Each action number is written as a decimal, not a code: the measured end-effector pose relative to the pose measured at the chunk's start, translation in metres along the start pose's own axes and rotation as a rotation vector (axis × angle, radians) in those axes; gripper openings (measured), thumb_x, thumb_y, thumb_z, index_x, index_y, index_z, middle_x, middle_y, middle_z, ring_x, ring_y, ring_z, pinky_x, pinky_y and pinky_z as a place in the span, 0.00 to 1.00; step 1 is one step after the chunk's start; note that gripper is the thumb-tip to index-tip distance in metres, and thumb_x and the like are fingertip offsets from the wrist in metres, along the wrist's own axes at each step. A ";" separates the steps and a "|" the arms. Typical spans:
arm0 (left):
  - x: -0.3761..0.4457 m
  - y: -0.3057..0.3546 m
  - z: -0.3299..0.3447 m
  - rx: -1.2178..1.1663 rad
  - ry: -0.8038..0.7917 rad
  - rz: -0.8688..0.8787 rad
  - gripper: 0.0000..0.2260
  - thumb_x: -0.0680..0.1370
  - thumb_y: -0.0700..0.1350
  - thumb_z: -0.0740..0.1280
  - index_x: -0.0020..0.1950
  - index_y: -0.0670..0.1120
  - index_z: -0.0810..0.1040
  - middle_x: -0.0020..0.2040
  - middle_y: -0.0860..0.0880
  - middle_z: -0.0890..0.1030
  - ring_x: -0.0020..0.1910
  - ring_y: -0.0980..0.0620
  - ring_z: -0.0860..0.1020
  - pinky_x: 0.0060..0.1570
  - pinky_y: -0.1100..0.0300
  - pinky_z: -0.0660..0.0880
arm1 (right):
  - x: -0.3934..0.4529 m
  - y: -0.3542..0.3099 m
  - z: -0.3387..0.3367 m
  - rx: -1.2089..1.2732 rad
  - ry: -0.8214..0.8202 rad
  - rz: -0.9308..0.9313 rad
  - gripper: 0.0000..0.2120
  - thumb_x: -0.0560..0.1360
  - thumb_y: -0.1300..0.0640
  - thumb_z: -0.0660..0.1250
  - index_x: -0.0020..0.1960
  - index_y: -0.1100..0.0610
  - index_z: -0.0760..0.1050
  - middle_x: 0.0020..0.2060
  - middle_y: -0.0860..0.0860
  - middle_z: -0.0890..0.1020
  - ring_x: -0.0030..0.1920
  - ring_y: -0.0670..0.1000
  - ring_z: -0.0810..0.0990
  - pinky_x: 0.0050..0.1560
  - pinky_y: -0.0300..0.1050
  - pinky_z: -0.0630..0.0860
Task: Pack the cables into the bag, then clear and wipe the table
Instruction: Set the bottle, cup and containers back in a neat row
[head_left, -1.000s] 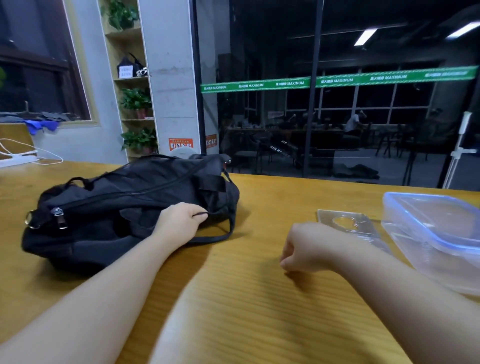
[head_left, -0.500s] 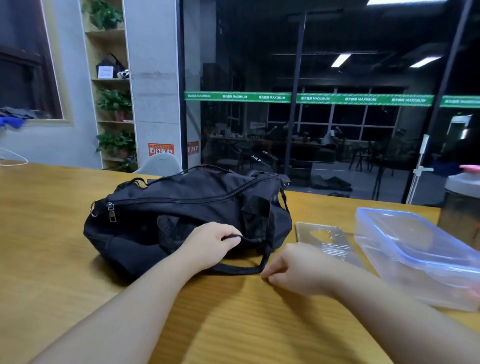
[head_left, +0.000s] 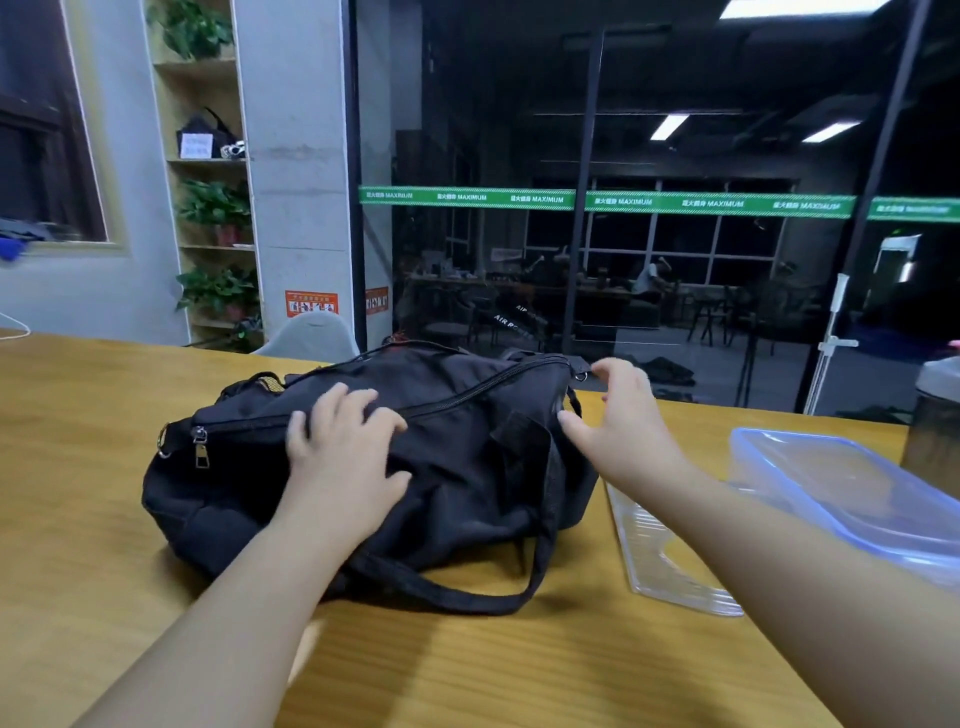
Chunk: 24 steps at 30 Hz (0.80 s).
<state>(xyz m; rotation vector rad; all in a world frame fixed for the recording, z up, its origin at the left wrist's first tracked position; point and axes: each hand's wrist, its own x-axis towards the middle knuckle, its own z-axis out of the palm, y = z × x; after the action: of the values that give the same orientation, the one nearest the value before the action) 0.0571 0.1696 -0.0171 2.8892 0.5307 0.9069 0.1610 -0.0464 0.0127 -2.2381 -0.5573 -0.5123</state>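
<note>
Black bag (head_left: 467, 467) lay zipped on the wood table (head_left: 78, 467), w/ strap looped toward the person. Left hand (head_left: 345, 457) rested flat on its top, fingers spread. Right hand (head_left: 618, 415) hovered wide open at the bag's right end, holding nothing. Clear lid (head_left: 670, 561) & plastic box (head_left: 841, 488) sat further right.
</note>
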 end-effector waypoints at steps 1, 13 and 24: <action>0.001 -0.005 -0.001 0.001 0.018 -0.080 0.21 0.73 0.56 0.68 0.63 0.56 0.68 0.73 0.52 0.58 0.75 0.49 0.47 0.72 0.47 0.47 | 0.005 -0.004 0.003 -0.034 0.009 -0.046 0.31 0.74 0.53 0.68 0.73 0.55 0.59 0.69 0.51 0.64 0.68 0.51 0.65 0.65 0.43 0.64; 0.013 -0.032 0.009 0.107 0.139 -0.288 0.11 0.71 0.54 0.70 0.48 0.50 0.76 0.65 0.50 0.66 0.71 0.47 0.54 0.69 0.40 0.46 | 0.053 -0.016 0.033 -0.515 -0.179 -0.139 0.23 0.75 0.63 0.60 0.68 0.52 0.65 0.70 0.49 0.67 0.76 0.52 0.51 0.74 0.57 0.45; 0.009 -0.035 0.008 0.077 0.179 -0.342 0.09 0.74 0.56 0.65 0.52 0.56 0.73 0.70 0.52 0.64 0.70 0.48 0.58 0.66 0.41 0.53 | 0.046 -0.038 0.026 -0.062 -0.033 -0.092 0.02 0.78 0.58 0.58 0.48 0.54 0.69 0.37 0.48 0.76 0.42 0.54 0.74 0.36 0.46 0.66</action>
<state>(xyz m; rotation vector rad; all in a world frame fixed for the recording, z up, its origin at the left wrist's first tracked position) 0.0582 0.2056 -0.0245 2.6698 1.0568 1.1090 0.1836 0.0071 0.0416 -2.2908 -0.6729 -0.5470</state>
